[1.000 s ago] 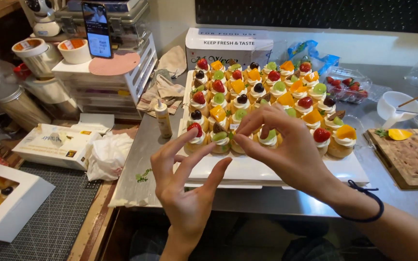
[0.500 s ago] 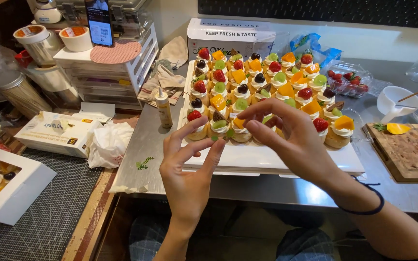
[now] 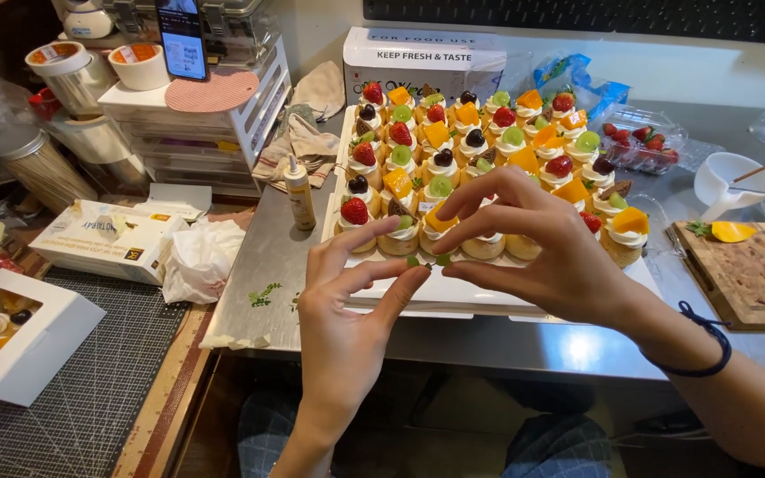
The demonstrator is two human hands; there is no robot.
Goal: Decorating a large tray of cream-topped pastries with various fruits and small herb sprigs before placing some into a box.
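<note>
Green leaf bits (image 3: 427, 260), tiny, pinched between fingertips of left hand (image 3: 347, 327) and right hand (image 3: 542, 257).

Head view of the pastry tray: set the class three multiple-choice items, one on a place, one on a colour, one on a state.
1. Where does the squeeze bottle stand?
A. left of the tray
B. on the cutting board
C. inside the white box

2. What colour is the tiny bit pinched between both hands?
A. red
B. green
C. orange

3. How is the white box?
A. shut
B. open, with pastries inside
C. open and empty

Answers: 1 A, it stands on the steel counter by the tray's left edge. 2 B, the left hand and right hand pinch green bits. 3 B, fruit-topped pastries show inside.
</note>
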